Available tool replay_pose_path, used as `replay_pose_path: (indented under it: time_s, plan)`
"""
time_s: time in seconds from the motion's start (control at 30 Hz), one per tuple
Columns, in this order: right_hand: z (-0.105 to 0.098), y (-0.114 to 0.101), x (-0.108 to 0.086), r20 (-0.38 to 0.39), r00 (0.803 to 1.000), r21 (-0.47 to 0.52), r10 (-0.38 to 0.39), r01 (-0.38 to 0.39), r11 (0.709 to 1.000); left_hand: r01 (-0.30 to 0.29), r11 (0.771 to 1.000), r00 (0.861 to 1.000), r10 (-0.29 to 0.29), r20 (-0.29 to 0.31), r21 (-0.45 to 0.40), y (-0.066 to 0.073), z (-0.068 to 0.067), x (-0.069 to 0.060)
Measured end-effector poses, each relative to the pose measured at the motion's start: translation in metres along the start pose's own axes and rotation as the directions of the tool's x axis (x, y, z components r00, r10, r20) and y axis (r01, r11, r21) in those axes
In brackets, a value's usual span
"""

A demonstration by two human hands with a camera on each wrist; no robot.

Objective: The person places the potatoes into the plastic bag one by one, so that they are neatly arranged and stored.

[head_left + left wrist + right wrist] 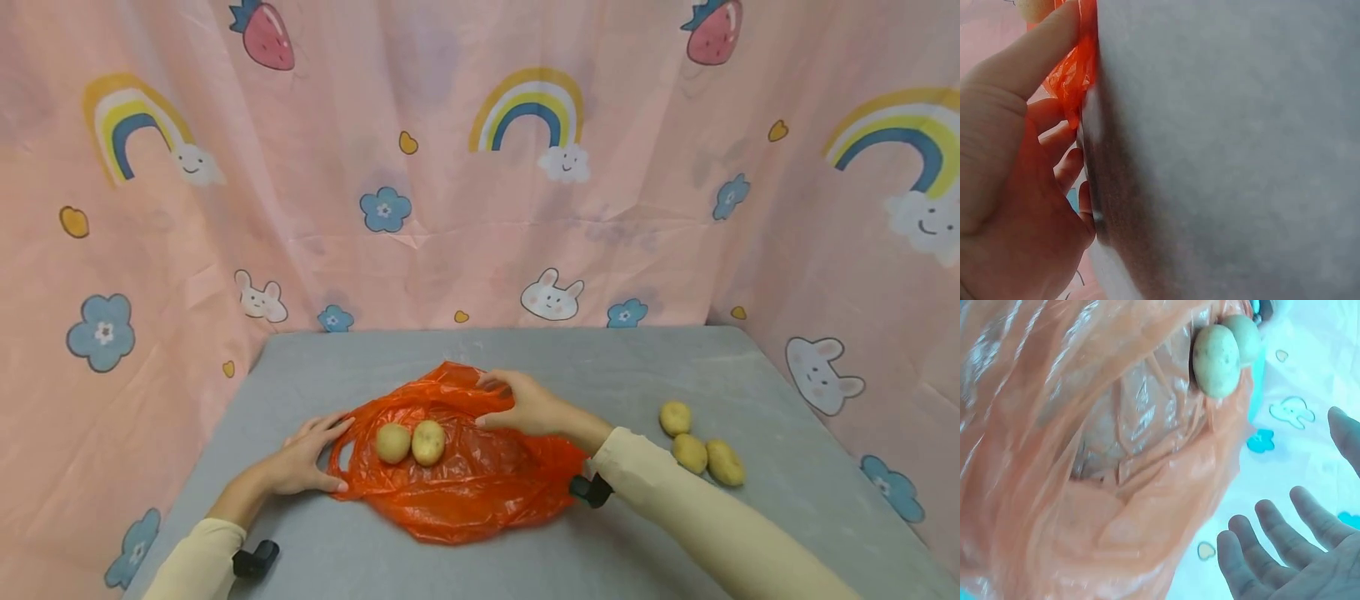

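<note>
An orange-red plastic bag (pixel 465 508) lies spread on the table, with two potatoes (pixel 427 442) side by side on its left part. At the bag's left edge, by a handle loop, my left hand (pixel 300 462) has thumb and fingers spread apart and touches the plastic. In the left wrist view that hand's thumb lies against the crumpled bag (pixel 1079 69). Over the bag's upper right part, my right hand (pixel 536 408) is held with fingers apart. The right wrist view shows its fingers (pixel 1279 540) slightly bent, holding nothing, beside the bag (pixel 1122 531).
Several loose potatoes (pixel 690 453) lie on the grey table (pixel 600 358) to the right, just beyond my right forearm. A pink printed curtain (pixel 450 250) stands behind the table and along both sides.
</note>
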State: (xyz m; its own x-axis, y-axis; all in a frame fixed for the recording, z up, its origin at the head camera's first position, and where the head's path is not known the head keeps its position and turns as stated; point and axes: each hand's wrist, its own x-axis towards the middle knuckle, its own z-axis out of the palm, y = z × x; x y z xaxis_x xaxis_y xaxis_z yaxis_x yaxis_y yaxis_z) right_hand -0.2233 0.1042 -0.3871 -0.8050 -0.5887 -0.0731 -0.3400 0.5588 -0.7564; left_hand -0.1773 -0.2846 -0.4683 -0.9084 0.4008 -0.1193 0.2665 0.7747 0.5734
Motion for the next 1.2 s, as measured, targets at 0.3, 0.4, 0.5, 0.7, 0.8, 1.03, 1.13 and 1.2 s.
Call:
replay_pose_path:
  time_s: [0.3,0.4,0.5,0.7,0.8,1.03,1.13,1.2]
  plan:
    - [-0.026,0.011,-0.019,-0.024,0.999,0.030,-0.028,0.029,0.999,-0.008,1.000,1.000,0.008,-0.001,0.001,-0.003,0.000,0.001]
    - [-0.034,0.015,-0.024,-0.023,0.998,0.025,-0.058,0.058,0.998,-0.008,1.000,1.000,0.008,-0.003,-0.001,-0.003,-0.001,0.001]
    - [-0.043,0.020,-0.029,-0.026,0.997,0.021,-0.076,0.077,0.997,-0.004,1.000,1.000,0.004,0.001,-0.004,-0.004,-0.001,0.001]
    - [-0.056,0.034,-0.045,-0.057,0.997,0.012,-0.053,0.054,0.998,0.005,1.000,1.000,-0.005,0.023,0.006,-0.004,0.001,0.002]
    - [-0.061,0.042,-0.052,-0.080,0.996,-0.002,-0.039,0.039,0.999,0.002,1.000,1.000,-0.002,0.020,-0.001,-0.004,0.003,0.001]
    - [-0.072,0.059,-0.064,-0.125,0.992,-0.033,-0.003,-0.001,0.999,-0.018,1.000,1.000,0.018,-0.010,0.003,-0.004,0.002,0.001]
    - [-0.077,0.066,-0.069,-0.145,0.989,-0.033,0.031,-0.036,0.999,-0.017,1.000,1.000,0.017,-0.011,0.012,-0.004,0.001,0.000]
    - [-0.080,0.071,-0.073,-0.159,0.985,-0.035,0.060,-0.067,0.997,-0.012,1.000,1.000,0.012,-0.004,0.015,-0.004,0.001,-0.001]
